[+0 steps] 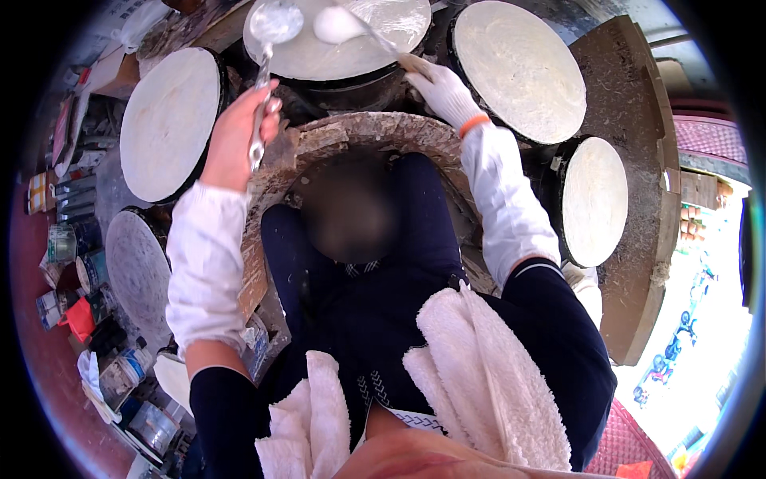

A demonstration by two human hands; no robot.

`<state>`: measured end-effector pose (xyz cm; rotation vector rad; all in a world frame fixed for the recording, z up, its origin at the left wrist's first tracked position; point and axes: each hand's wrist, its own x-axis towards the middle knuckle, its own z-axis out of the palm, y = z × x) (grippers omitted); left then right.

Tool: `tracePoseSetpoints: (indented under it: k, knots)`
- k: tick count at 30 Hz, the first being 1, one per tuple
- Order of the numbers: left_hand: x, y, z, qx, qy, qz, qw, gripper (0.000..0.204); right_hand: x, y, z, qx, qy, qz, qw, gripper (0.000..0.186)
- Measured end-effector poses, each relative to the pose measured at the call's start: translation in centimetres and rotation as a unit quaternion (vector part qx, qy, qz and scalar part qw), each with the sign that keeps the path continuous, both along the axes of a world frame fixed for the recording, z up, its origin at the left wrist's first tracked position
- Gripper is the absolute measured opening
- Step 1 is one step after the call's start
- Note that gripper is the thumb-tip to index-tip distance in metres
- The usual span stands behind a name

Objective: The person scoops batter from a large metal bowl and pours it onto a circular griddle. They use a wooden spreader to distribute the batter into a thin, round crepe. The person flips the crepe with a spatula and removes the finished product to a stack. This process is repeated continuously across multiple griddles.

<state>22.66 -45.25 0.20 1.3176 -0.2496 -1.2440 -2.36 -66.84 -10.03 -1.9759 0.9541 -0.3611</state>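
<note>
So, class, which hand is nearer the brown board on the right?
The right. The right hand is left of the brown board; the left hand is farther left.

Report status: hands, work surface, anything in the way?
Left hand gripping metal ladle. Gloved right hand gripping wooden-handled tool. Both tools over far white disc. Ladle head hides part of it.

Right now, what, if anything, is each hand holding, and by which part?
Left hand: a metal ladle, by its handle. Gloved right hand: a utensil, by its brownish handle; its exact kind is unclear.
</note>
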Motion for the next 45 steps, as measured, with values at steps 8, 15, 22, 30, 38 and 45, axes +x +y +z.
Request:
tracePoseSetpoints:
  k: [8, 15, 22, 30, 38, 45]
  knots:
    - [-1.7, -5.3, -2.8, 0.016, -0.002, -0.015, 1.0, 0.023, -1.0, 5.1, -5.0, 0.074, -0.136, -0.202, 0.967, 0.044]
    - [-0.1, -2.9, 1.6, -0.113, 0.352, 0.009, 0.929, 0.021, 4.7, 7.1, 1.0, 0.236, -0.094, -0.107, 0.961, 0.045]
    - [-1.8, -0.4, 5.4, -0.213, 0.284, -0.016, 0.935, 0.032, 5.4, 0.9, -0.9, -0.125, 0.106, -0.144, 0.976, 0.046]
    - [-5.5, 10.8, 9.7, -0.136, 0.313, 0.097, 0.935, 0.043, 4.6, 4.8, -0.5, -0.104, 0.082, -0.057, 0.99, 0.046]
    - [-12.7, 30.1, 8.9, -0.163, 0.363, 0.262, 0.879, 0.037, -3.3, 18.1, -1.5, -0.137, 0.057, 0.064, 0.987, 0.049]
    - [-17.3, 41.5, 7.2, -0.191, 0.264, 0.414, 0.85, 0.038, 1.0, 27.1, 2.5, 0.098, -0.048, 0.158, 0.981, 0.045]
